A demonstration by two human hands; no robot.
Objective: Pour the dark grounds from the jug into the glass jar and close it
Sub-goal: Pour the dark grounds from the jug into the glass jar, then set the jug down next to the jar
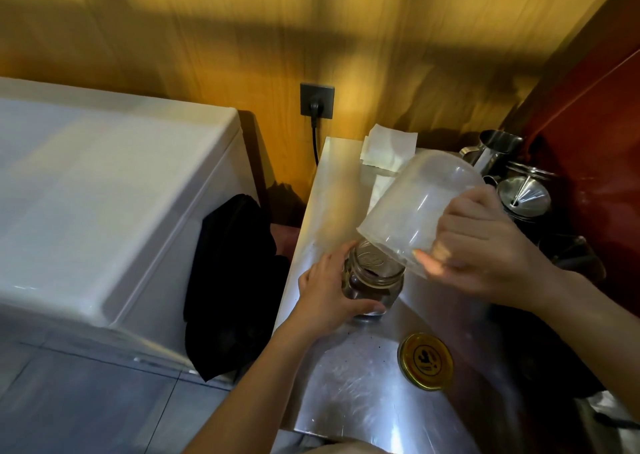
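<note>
A clear plastic jug (415,207) is tipped almost upside down, its rim resting over the mouth of a glass jar (375,280). My right hand (485,249) grips the jug at its handle side. The jar stands upright on a steel counter (353,384) and holds dark grounds in its lower part. My left hand (329,291) wraps around the jar's left side. No grounds show inside the jug. A gold metal lid (425,360) lies flat on the counter, in front and to the right of the jar.
Steel jugs and a funnel (523,194) crowd the counter's back right corner by a red wall. White paper cloths (388,152) lie at the back. A white chest appliance (104,194) stands to the left, with a black cloth (235,280) in the gap. Dark specks dot the counter.
</note>
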